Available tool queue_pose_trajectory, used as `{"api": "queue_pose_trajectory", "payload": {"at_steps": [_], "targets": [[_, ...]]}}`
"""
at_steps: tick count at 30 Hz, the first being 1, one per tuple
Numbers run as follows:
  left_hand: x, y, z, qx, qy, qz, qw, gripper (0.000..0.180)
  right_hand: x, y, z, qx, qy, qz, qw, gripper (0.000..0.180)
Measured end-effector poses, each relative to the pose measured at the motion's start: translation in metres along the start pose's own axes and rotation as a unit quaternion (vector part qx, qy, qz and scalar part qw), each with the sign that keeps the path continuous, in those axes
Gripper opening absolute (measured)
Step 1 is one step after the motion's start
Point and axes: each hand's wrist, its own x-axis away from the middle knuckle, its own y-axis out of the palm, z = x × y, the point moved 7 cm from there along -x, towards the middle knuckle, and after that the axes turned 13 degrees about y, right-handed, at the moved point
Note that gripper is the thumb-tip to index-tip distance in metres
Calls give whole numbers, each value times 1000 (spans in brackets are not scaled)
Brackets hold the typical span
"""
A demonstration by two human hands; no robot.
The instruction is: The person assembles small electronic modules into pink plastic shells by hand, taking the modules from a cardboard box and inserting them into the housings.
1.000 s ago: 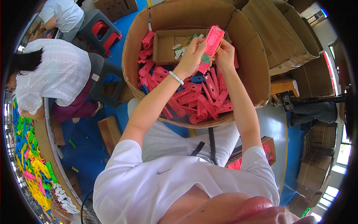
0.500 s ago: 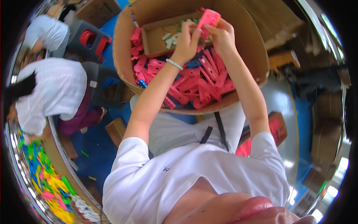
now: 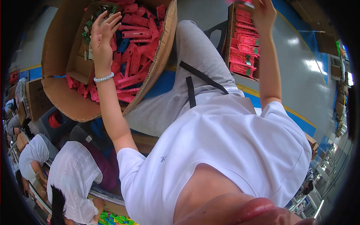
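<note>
My left hand [image 3: 102,44] is open, fingers spread and nothing in them, above a large cardboard box [image 3: 84,107]. Loose pink plastic casings [image 3: 135,60] fill much of that box. A smaller cardboard tray [image 3: 77,67] inside it carries small green circuit boards [image 3: 87,30] and white pieces. At the top edge of the view, my right hand [image 3: 264,15] is closed on a pink plastic casing [image 3: 240,2], mostly cut off by the frame. Just below and left of this hand is a narrow carton [image 3: 228,41] with rows of pink casings [image 3: 243,50], some with green boards showing.
The large box stands against my legs [image 3: 198,48]. A dark stool [image 3: 60,122] and two seated people in white tops [image 3: 73,176] are at lower left. Beside them lie bright plastic pieces [image 3: 112,218]. Stacked cartons [image 3: 326,45] line the far right.
My hands, together on a pink casing over the large box before, are now apart. The right has carried the casing across to the narrow carton; the left has opened. The view has turned right.
</note>
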Motion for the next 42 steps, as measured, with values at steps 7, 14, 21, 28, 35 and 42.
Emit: {"api": "queue_pose_trajectory", "payload": {"at_steps": [7,14,21,28,35,42], "targets": [[31,-51,-44,-97,-167,79,978,27,-6,-89,170,608,-46,-163,776,27],[65,-91,-102,-238,-267,76,931,22,3,-118,281,497,91,-333,796,16],[70,-20,-221,-380,-363,-254,812,46,-6,-100,268,551,150,-321,756,23],[84,46,-270,-359,-342,-195,847,77,-30,-44,187,559,60,-306,768,33],[76,21,-202,-174,-422,-169,873,57,-63,105,21,490,-192,-205,825,22],[59,-33,-90,28,-424,78,902,41,-24,312,-85,273,-231,-377,854,18]]}}
